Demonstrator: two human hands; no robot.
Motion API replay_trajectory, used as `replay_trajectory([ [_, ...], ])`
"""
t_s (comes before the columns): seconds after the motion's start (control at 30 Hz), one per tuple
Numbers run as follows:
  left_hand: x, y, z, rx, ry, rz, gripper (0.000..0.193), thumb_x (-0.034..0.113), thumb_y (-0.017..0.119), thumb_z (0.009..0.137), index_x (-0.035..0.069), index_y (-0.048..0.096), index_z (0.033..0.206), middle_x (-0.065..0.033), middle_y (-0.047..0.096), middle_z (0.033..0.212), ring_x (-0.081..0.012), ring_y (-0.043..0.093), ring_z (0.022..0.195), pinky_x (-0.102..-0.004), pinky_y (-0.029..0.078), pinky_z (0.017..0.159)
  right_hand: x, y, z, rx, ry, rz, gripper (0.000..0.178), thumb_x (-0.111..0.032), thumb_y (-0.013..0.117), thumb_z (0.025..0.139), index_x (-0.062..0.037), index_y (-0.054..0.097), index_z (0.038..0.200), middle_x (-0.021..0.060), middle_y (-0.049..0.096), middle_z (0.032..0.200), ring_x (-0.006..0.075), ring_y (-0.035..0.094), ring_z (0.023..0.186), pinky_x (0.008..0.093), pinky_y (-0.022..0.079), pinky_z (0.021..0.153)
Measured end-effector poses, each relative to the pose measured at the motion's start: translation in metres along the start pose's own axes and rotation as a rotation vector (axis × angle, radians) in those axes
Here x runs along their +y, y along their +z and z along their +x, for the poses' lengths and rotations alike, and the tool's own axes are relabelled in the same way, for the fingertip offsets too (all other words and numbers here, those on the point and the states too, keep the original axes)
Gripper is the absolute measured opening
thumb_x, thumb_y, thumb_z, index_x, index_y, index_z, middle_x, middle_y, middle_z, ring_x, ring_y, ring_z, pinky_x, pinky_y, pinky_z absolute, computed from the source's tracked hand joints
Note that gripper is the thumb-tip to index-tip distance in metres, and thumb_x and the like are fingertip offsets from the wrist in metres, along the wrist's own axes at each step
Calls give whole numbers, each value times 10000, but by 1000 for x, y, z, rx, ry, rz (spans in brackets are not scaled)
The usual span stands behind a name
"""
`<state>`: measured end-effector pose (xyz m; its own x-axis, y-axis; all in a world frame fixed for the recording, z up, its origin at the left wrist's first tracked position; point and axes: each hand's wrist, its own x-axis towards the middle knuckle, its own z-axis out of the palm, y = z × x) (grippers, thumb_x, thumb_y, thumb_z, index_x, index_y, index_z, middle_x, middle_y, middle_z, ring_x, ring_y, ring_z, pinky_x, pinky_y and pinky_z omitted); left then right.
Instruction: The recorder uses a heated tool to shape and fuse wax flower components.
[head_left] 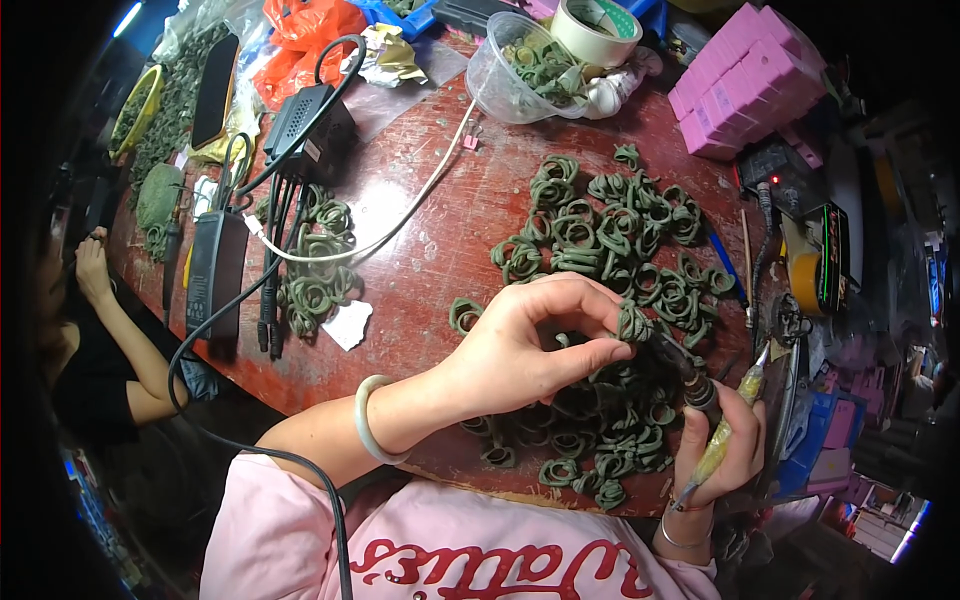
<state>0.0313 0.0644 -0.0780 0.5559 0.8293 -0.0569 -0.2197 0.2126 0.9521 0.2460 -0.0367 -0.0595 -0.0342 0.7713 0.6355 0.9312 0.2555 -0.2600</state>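
My left hand (530,335) pinches a small green ring (633,325) between thumb and forefinger; it looks like wax. In my right hand (728,455) is a pen-shaped tool with a dark barrel (698,388), similar to a soldering iron, its thin metal tip pointing at the ring. The same fingers also grip a slim yellow-wrapped tool (712,455) with metal ends. Beneath and around both hands lies a heap of green rings (600,440), partly covered by my left hand.
The worn red table (420,290) carries another ring pile (320,285), black adapters (218,260) with cables, and a white cable (415,225). Farther back stand a clear tub (492,85), a tape roll (597,32) and pink blocks (745,85). Another person's arm (120,310) is at left.
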Motion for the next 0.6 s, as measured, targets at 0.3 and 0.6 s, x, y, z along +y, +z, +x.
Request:
replay_trajectory([
  [0.3, 4, 2, -1, 27, -7, -1, 106, 27, 705, 842, 2, 633, 916, -28, 619, 990, -69, 624, 756, -200, 488, 545, -2, 1, 0, -45, 6, 32, 374, -344, 738, 833, -12, 639, 973, 69, 649, 786, 241, 551, 579, 325, 446, 509],
  [0.6, 5, 2, -1, 20, -43, -19, 110, 31, 704, 843, 9, 631, 922, -18, 616, 983, -59, 620, 760, -195, 473, 503, -2, 1, 0, -68, -2, 36, 365, -312, 760, 815, -9, 641, 981, 72, 649, 798, 246, 553, 587, 332, 453, 516],
])
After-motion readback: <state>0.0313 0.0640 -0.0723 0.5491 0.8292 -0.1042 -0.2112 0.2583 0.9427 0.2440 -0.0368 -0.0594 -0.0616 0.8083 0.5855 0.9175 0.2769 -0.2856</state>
